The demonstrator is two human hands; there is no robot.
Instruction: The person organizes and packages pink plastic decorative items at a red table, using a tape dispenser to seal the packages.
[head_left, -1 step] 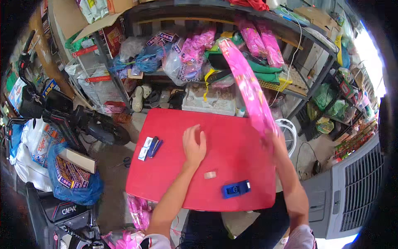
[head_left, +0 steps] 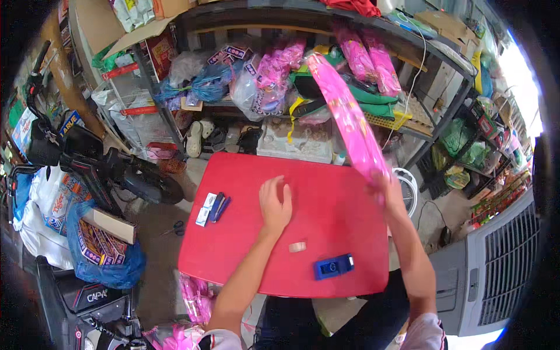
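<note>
My right hand (head_left: 385,188) is closed around the lower end of a long, flat pink plastic package (head_left: 350,119). The package slants up and away to the left, above the right side of a red table (head_left: 245,256). My left hand (head_left: 275,205) rests at the table's middle with fingers apart, holding nothing. Nearer me lie a small pale tape roll (head_left: 297,247) and a blue tape dispenser (head_left: 334,266). Toward the left edge, a dark blue stapler (head_left: 219,207) sits beside a small white box (head_left: 205,210).
A metal shelf (head_left: 449,64) behind the table holds pink packages (head_left: 382,64) and plastic bags. A motorbike (head_left: 116,169) stands at left, near a blue bag (head_left: 125,268) of boxes. At right is a grey air cooler (head_left: 490,262). Pink bundles (head_left: 195,297) lie below the table's left corner.
My right hand and the pink package have shifted slightly up. My left hand stays almost where it was.
</note>
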